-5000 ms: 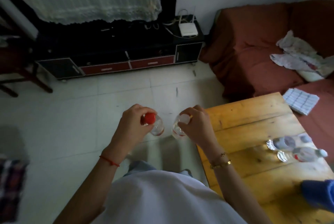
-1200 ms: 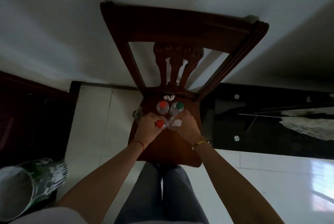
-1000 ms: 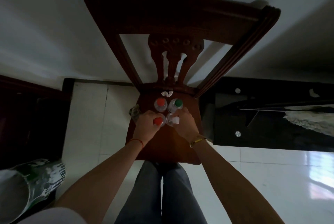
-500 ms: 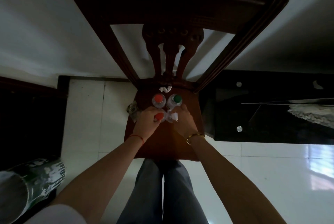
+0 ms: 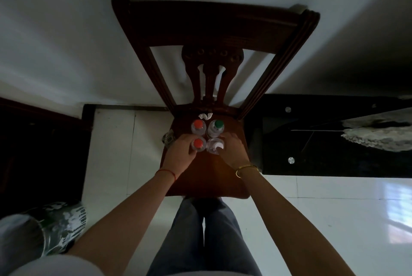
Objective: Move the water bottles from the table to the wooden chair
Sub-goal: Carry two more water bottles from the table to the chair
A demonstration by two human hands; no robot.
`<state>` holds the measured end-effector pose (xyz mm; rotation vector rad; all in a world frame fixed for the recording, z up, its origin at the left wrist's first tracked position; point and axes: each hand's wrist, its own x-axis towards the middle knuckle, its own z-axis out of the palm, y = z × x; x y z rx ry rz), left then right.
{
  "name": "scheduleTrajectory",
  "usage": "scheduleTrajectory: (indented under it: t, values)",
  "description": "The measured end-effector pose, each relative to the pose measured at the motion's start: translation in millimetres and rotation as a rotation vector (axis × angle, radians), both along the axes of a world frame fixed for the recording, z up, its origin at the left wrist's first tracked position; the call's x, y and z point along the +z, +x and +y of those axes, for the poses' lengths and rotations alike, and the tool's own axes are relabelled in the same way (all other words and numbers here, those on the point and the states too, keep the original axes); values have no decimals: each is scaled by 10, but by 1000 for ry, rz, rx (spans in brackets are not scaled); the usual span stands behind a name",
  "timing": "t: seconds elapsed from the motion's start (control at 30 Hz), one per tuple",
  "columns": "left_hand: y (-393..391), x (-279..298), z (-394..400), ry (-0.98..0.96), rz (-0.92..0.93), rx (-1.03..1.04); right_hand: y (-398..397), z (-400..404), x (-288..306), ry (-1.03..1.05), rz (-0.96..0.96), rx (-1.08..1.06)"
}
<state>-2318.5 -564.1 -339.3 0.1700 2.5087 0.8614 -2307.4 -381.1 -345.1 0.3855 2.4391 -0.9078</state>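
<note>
Several clear water bottles stand upright on the seat of the dark wooden chair (image 5: 209, 177). At the back are a red-capped bottle (image 5: 198, 124) and a green-capped bottle (image 5: 218, 124). In front of them, my left hand (image 5: 181, 153) wraps the side of a second red-capped bottle (image 5: 198, 143). My right hand (image 5: 234, 151) holds the side of a white-capped bottle (image 5: 216, 144). Both front bottles rest on the seat, close against the back pair.
A crumpled white scrap (image 5: 205, 116) lies at the seat's back edge. A black glass-topped cabinet (image 5: 323, 137) stands right of the chair, dark furniture (image 5: 40, 155) to the left. A paint-stained bucket (image 5: 44, 229) sits at lower left. My legs are against the seat front.
Five seconds ago I carried the two bottles near the table. Since then they have come down onto the seat in front of the other two; my hands remain around them.
</note>
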Motion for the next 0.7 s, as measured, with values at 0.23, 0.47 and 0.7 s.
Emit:
scheduleTrajectory:
  t: [0.23,0.47,0.7]
  values:
    - [174,618,-202,-54,195,-27,143,14,636,83,169,13]
    - [405,1155,-387,-71,279,-69,521,13,1221,89,307,-37]
    - [672,1512,-554,2,358,-38,891,3,1577,57,367,-106]
